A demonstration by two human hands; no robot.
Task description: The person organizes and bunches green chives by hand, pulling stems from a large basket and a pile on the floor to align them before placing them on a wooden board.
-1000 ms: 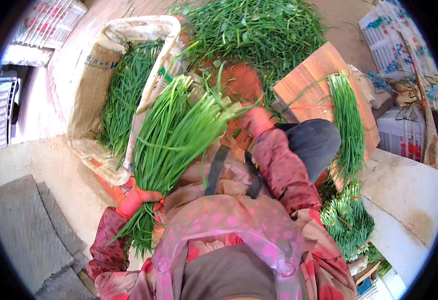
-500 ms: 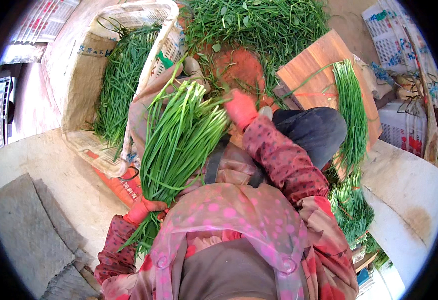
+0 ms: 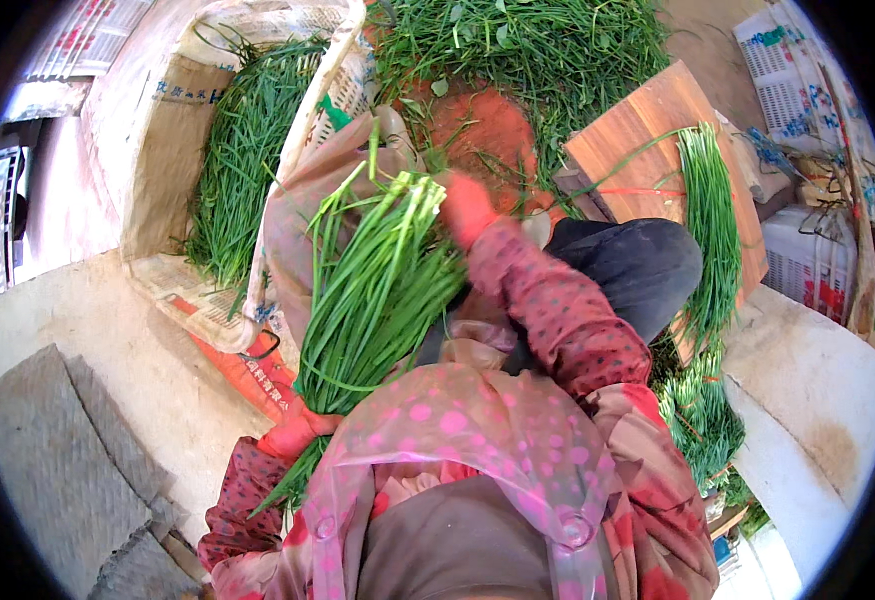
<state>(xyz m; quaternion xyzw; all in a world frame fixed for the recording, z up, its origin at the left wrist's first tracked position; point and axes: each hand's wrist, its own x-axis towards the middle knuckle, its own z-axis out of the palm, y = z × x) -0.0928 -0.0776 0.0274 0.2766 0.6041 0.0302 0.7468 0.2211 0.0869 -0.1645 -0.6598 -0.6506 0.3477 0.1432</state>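
The right hand [image 3: 468,208] is now nearer to the stem ends [image 3: 422,190] — blurred, its grip I cannot tell — the left hand [image 3: 296,428] is closed around the green bundle [image 3: 378,285] near the crate [image 3: 322,105], so the work seems unfinished

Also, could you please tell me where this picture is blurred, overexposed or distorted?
Head view: motion blur smears the right hand, while the left hand looks clearer; head view: strong light whitens the area left of the basket; head view: fisheye distortion curves straight edges near the rim, and the corners are black.
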